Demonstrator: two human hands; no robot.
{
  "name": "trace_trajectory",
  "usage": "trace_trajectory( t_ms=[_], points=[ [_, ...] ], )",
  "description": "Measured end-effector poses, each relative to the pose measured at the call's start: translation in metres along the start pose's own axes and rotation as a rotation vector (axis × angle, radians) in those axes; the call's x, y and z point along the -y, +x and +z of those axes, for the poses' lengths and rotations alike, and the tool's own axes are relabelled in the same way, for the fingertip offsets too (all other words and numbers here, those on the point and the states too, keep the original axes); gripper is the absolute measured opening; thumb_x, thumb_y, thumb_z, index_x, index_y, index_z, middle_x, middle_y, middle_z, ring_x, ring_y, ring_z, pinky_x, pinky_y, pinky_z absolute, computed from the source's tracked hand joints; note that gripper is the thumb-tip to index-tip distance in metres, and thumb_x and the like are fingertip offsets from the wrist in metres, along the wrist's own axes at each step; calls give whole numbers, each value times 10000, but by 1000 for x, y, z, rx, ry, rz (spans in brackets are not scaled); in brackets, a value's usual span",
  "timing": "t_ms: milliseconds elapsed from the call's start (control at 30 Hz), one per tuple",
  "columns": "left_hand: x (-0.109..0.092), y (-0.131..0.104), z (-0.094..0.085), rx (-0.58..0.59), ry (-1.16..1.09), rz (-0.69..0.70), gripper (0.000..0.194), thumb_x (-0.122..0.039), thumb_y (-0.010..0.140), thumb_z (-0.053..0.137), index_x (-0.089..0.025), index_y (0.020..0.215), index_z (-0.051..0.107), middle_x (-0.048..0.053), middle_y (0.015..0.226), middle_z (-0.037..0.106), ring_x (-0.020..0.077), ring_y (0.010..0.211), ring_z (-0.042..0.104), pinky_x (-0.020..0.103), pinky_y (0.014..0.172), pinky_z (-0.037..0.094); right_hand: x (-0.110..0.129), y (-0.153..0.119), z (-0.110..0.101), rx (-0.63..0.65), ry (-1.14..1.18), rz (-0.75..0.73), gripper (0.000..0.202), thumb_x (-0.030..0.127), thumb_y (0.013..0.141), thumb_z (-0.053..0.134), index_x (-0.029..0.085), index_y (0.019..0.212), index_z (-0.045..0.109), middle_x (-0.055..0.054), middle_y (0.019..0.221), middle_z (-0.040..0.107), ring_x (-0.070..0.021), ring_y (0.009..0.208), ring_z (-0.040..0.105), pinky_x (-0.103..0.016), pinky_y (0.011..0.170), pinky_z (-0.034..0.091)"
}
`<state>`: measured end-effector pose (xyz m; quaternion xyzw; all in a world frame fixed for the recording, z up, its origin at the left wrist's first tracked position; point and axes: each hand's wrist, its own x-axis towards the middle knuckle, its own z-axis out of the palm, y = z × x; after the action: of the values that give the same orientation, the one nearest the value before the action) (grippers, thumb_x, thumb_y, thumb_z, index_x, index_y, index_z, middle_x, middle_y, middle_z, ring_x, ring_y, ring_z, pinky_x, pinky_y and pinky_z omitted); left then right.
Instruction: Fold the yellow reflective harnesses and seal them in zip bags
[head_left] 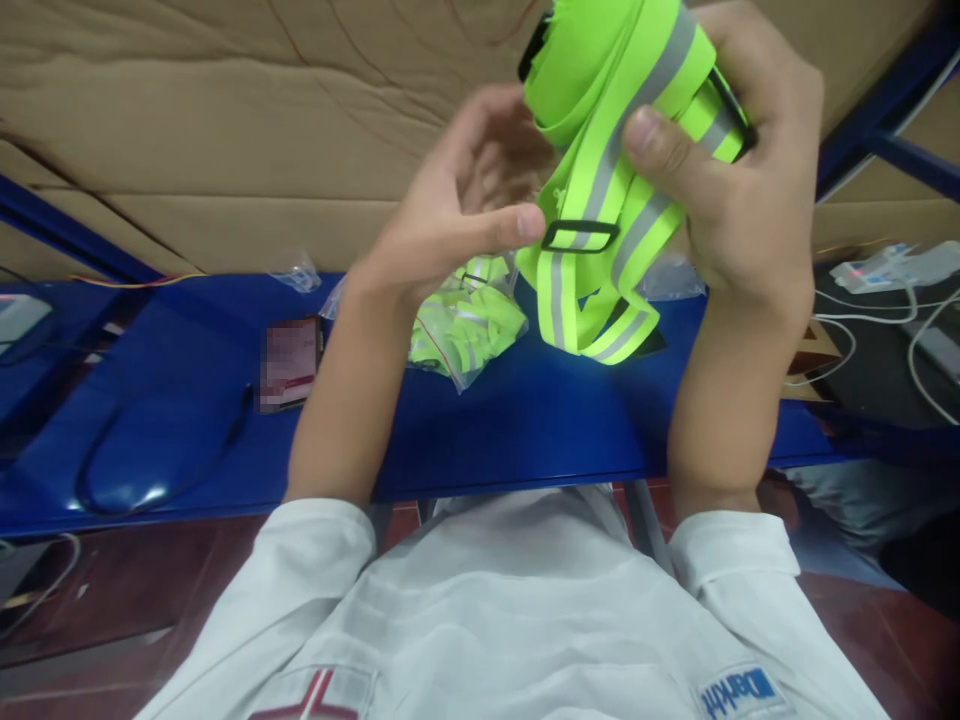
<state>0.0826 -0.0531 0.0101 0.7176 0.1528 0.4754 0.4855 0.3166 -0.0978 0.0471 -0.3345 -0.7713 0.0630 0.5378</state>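
Observation:
A bundle of neon-yellow reflective straps [592, 170] with grey stripes and black plastic buckles is held up above the table. My right hand [742, 170] is wrapped round its right side, the thumb pressing on the front. Two loops dangle below a black slide buckle [580, 236]. At the bundle's left edge is my left hand [472, 190], its thumb stretched out beside the buckle and its fingers curved apart, blurred and partly behind the straps. Under it, a clear zip bag [469, 325] with more neon-yellow straps lies on the blue table [525, 430].
A phone-like device [289, 365] lies left of the bag, with a black cable [161, 495] nearby. Crumpled clear plastic [298, 272] sits at the table's back edge. Cardboard [187, 130] stands behind. On the right are a white power strip [896, 268] and cables.

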Motion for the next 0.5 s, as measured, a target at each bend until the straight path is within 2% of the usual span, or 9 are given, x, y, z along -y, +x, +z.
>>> trace_trajectory(
  t_ms=[133,233,267,333,433,500],
  points=[
    [34,1,8,209,-180,-62,598,-636,754,889,-204,1134,727,49,1149,731,380,1420,581,448,1105,545,14,-3,4,73,-70,-96,268,475,1038,686,372,1277,751,57,1279,711,-233,1246,655,-346,1149,489],
    [54,1,11,276,-265,-83,655,-743,673,898,-194,1003,756,58,1057,756,393,1384,619,479,1106,559,10,-3,7,-11,-200,-138,330,541,1044,649,384,1322,732,62,1275,689,-247,1304,632,-376,1213,442],
    [56,0,12,262,-272,-85,658,-731,640,925,-194,983,756,56,1039,759,391,1383,620,481,1115,556,8,-2,8,-48,-218,-142,336,561,1040,646,384,1312,735,59,1250,686,-251,1302,632,-382,1213,444],
    [56,-2,17,238,-281,-113,572,-601,643,983,-194,972,754,49,1018,765,379,1390,616,483,1137,545,3,-2,10,-75,-219,-147,319,577,1035,647,400,1286,737,67,1234,681,-249,1291,639,-378,1187,469],
    [52,-4,32,247,-308,-184,370,-393,732,973,-184,938,748,47,1001,771,352,1350,645,484,1143,548,-2,0,11,-33,-206,-150,312,578,1041,640,415,1294,720,81,1255,679,-227,1251,657,-371,1159,487],
    [51,-4,40,227,-289,-214,312,-366,769,945,-177,906,737,48,973,763,335,1277,685,483,1117,567,-2,1,9,-5,-206,-154,360,584,1038,644,365,1314,721,59,1261,681,-224,1228,655,-374,1158,481]
  ],
)
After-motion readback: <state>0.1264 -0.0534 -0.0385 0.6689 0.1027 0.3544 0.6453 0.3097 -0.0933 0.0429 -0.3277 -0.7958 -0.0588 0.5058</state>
